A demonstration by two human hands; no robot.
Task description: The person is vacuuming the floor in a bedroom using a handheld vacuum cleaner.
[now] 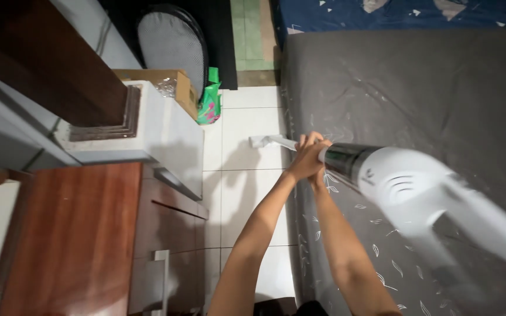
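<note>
Nearest the head camera loomed the white body of a handheld vacuum [417, 187], blurred, filling the 4 o'clock part of the view. Both hands met at the centre on its dark tube: the left hand [303, 164] and the right hand [317, 153] had their fingers curled tight around it. Its white nozzle [263, 141] pointed toward 9 o'clock over the white tiled floor [235, 193], just beside the grey mattress [417, 88]. A wooden cabinet [77, 234] stood at 8 o'clock, a green bag [209, 102] at 11.

Dim indoor light, soft floor shadows, blurred near vacuum body [440, 199].
</note>
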